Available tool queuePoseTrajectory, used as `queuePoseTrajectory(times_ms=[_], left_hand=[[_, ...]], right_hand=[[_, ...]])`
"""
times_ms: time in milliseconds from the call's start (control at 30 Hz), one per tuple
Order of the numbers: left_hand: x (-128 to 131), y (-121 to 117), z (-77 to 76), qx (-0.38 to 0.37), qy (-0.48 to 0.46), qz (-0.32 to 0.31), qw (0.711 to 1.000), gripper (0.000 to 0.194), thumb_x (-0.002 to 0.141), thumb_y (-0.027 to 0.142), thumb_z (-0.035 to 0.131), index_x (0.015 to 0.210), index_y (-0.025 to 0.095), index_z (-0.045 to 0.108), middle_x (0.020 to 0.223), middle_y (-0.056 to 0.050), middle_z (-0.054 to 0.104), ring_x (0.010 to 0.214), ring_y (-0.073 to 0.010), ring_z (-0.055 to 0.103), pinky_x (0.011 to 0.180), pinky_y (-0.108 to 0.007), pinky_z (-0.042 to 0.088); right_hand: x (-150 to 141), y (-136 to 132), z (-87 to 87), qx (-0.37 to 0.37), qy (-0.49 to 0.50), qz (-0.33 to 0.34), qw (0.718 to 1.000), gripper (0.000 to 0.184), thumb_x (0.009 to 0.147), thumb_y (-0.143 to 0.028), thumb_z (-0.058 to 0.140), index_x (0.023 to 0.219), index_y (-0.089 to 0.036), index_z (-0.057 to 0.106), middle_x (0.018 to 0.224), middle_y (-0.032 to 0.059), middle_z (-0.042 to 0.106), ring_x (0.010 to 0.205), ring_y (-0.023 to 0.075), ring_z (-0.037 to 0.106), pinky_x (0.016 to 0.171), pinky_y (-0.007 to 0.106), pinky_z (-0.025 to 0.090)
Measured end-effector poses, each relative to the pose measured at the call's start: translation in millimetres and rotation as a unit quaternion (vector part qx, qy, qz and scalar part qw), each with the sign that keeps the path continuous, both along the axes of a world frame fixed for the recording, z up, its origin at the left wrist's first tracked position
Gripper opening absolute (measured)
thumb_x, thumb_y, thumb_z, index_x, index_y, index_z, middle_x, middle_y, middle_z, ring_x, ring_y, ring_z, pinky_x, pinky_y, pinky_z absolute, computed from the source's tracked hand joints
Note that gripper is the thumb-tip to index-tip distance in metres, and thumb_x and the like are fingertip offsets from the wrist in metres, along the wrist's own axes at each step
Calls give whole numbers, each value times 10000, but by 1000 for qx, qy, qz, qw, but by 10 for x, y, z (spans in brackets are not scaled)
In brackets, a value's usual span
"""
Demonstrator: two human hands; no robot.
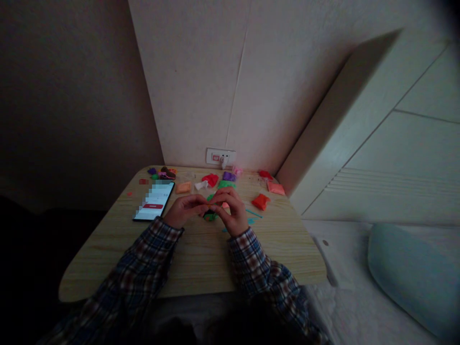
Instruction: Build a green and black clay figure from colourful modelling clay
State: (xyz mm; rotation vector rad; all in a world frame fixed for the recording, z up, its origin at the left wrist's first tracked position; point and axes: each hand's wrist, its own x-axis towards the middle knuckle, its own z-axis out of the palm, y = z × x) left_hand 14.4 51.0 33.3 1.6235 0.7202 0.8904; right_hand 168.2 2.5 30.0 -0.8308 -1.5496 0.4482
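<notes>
My left hand (187, 210) and my right hand (230, 209) meet over the middle of the table, fingertips pinched together. Between them shows a tiny orange piece of clay (209, 205), mostly hidden by the fingers. Just below the fingertips is a green and dark clay shape (210, 216), partly covered by my hands; whether they touch it I cannot tell. Beyond my right hand lies a green packet (227, 184). Thin blue sticks or tools (253, 213) lie to its right.
On the wooden table (201, 268) a phone (153, 201) lies left of my hands. An orange packet (183, 187), a red packet (260, 201) and a salmon packet (276, 188) lie around. Small clay figures (167, 173) sit far left. A wall socket (220, 156) is behind.
</notes>
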Motion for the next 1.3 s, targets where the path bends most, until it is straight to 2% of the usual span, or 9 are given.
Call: queuePoseTrajectory(times_ms=[133,333,567,867,1100,1300], left_hand=[[2,-9,15,3,-4,11,1000,378,588,503,689,625,139,593,526,21,522,522,-111,479,527,-249,426],[18,-29,23,-32,-27,9,999,382,539,488,732,647,138,624,526,23,546,502,-102,471,508,-240,425],[-8,-40,33,-42,-33,1,999,288,553,395,737,613,134,630,518,29,541,499,-99,473,519,-240,430],[-8,-27,31,-16,-18,-10,1000,298,585,395,706,519,143,560,481,39,493,491,-90,449,509,-222,397],[-22,-21,9,-29,-37,-7,999,307,573,401,729,520,137,580,481,34,515,485,-85,457,492,-202,392],[-29,-34,14,-29,-44,-26,998,312,581,401,739,501,141,585,480,21,535,482,-89,468,481,-198,398]], right_hand=[[-1,-6,-5,-14,-1,2,1000,114,785,-318,625,755,-210,650,838,32,532,770,159,521,662,288,460],[-7,-20,0,-11,-11,-3,1000,136,793,-346,614,759,-216,639,832,32,539,740,155,517,645,285,457],[-10,-32,9,15,-19,0,1000,80,800,-259,614,737,-213,631,816,28,542,788,165,532,667,286,452],[-28,-49,-20,50,-74,1,996,43,834,-175,532,815,-204,558,829,41,547,769,162,516,644,282,446],[-19,-50,-26,79,-89,-11,993,70,834,-204,552,901,-198,572,830,47,559,770,168,536,642,295,470],[-12,-57,-34,90,-104,-19,990,56,831,-234,574,806,-193,603,809,45,574,715,154,555,611,289,485]])
